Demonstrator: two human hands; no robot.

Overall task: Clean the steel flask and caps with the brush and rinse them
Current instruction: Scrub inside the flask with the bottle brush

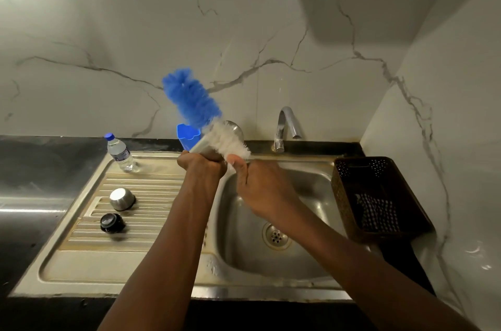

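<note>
The left hand (pixel 202 164) grips the steel flask (pixel 233 130), tilted up and rightward from it, while the right hand (pixel 257 187), just beside, holds the brush (pixel 193 101) slanting up-left across the flask.

We can read no text here. The bottle (pixel 119 153) bears a label with dark print, but it is too small and blurred for us to make out any word, brand or number.
</note>
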